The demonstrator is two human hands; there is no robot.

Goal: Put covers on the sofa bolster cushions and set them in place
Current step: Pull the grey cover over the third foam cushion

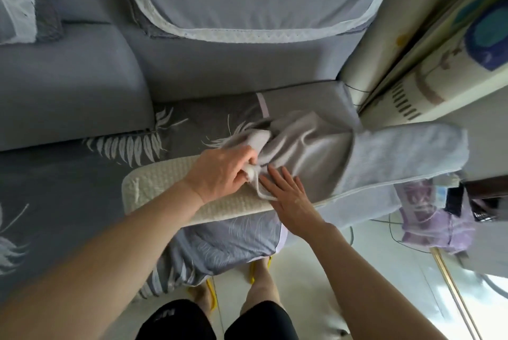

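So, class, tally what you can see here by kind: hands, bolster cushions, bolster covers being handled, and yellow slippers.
Hands: 2, the left hand and the right hand
Cream bolster cushion: 1
Grey bolster cover: 1
Yellow slippers: 2
Total: 6

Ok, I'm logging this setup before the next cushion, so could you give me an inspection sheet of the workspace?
Surface: grey sofa, feather-print throw over the seat.
Job's things: cream bolster lying across the seat edge, pale grey cover bunched over its right part, drawstring loose.
Clutter: purple cloth at right.
Hands: left hand grips the cover's gathered mouth; right hand lies flat on the bolster.
Cables: thin dark wire by the purple cloth.
Surroundings: pale floor.
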